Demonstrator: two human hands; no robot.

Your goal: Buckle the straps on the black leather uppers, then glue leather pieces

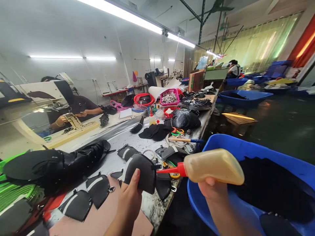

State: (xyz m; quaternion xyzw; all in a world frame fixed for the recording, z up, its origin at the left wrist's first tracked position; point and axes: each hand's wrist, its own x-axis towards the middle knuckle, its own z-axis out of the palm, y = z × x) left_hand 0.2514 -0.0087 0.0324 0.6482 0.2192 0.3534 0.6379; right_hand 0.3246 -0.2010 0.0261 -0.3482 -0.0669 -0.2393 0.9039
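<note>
My left hand (130,196) grips a black curved panel (140,172) with a pale strip along one side and a small strap with a metal buckle (157,167) at its right edge. In my right hand (213,188) is a squeeze bottle (213,165) of yellowish liquid, tipped sideways. Its red nozzle (169,170) points left, and the tip is at the panel's strap edge; whether it touches I cannot tell. Similar black pieces with pale strips (97,188) lie on a pinkish board (98,219) to the left and on the table beyond my hands.
A blue tub (221,142) with black material stands at the right. Scissors, a blue-handled tool (189,140) and a stack of black pieces (155,131) lie on the table. A pink basket (169,103) holds small metal parts. Across the table, a person (83,106) works at a sewing machine.
</note>
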